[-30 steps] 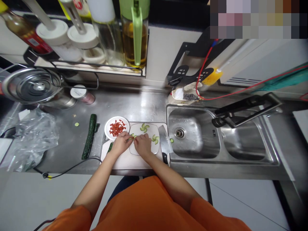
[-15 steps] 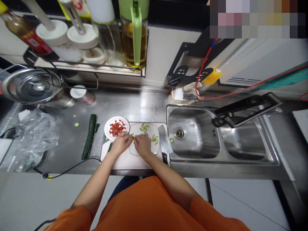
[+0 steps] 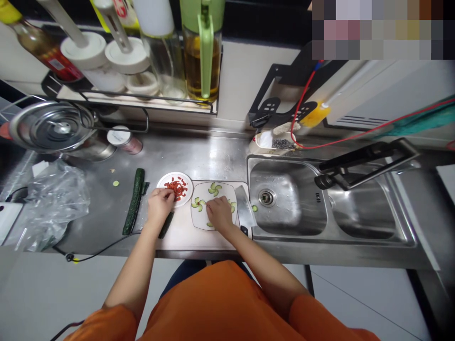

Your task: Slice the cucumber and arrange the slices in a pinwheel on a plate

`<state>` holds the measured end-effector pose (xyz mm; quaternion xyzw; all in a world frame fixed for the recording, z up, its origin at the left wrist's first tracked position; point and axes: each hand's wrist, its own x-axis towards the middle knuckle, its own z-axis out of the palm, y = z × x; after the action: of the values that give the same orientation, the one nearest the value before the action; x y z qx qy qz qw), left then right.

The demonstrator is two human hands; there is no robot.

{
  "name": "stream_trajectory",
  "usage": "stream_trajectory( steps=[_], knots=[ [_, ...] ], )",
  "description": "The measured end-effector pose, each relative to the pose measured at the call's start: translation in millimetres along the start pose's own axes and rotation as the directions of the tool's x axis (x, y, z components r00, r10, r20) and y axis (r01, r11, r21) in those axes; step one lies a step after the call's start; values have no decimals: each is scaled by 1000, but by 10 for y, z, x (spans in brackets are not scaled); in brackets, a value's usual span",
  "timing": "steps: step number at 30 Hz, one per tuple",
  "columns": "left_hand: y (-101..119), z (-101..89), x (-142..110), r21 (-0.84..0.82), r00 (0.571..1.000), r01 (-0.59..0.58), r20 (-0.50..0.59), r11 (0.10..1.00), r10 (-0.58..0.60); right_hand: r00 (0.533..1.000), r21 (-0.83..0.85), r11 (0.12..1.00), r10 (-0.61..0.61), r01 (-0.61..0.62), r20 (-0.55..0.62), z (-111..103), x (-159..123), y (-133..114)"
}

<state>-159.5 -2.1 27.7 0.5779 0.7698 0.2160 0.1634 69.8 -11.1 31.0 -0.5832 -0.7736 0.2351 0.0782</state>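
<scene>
My left hand (image 3: 160, 204) is over the left rim of a round white plate (image 3: 160, 182) of red goji berries (image 3: 180, 188). Its fingers are pinched together at the berries; whatever is between them is hidden. Over a square white plate (image 3: 199, 222), my right hand (image 3: 220, 212) has its fingers bent and drawn together, and I cannot make out what they hold. Cucumber slices (image 3: 214, 189) lie fanned in small groups around this plate; the left group (image 3: 198, 204) has a red speck at its middle. My right hand partly covers the groups to the right and below.
Under the square plate lies a cutting board (image 3: 185, 239), with a cleaver (image 3: 245, 206) along its right side. A whole cucumber (image 3: 133, 203) and a crumpled plastic bag (image 3: 59, 203) are to the left. The double sink (image 3: 287, 194) is on the right, and bottles (image 3: 201, 61) stand on a rack above.
My left hand has moved left from the square plate to the goji berries. My right hand has shifted slightly right, uncovering the left cucumber group, where a red speck now shows.
</scene>
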Motion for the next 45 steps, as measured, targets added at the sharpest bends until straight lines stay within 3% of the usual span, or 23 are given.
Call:
stream_trajectory(
  steps=[12,23,31,33,36,40,45],
  knots=[
    [-31,71,49,155,990,121,60,981,-131,999,1,1000,3,-3,-46,-85,-90,111],
    [-11,118,57,114,999,37,-14,993,-35,1000,-12,1000,19,-19,-17,-140,-130,93],
    [42,26,14,-22,996,81,-34,996,-82,999,40,999,34,-33,-18,-167,-129,117],
    [127,5,-28,-99,998,52,-16,994,-54,999,89,996,30,-27,-29,-163,-104,120],
    [340,43,-106,-199,995,-71,49,977,82,998,172,985,20,-10,-55,-165,-45,117],
    [659,201,-174,-235,954,-223,149,946,262,995,223,975,43,-22,-89,-191,28,131],
    [856,381,-169,-241,923,-262,218,934,315,992,230,971,92,-70,-87,-234,61,211]
  ],
)
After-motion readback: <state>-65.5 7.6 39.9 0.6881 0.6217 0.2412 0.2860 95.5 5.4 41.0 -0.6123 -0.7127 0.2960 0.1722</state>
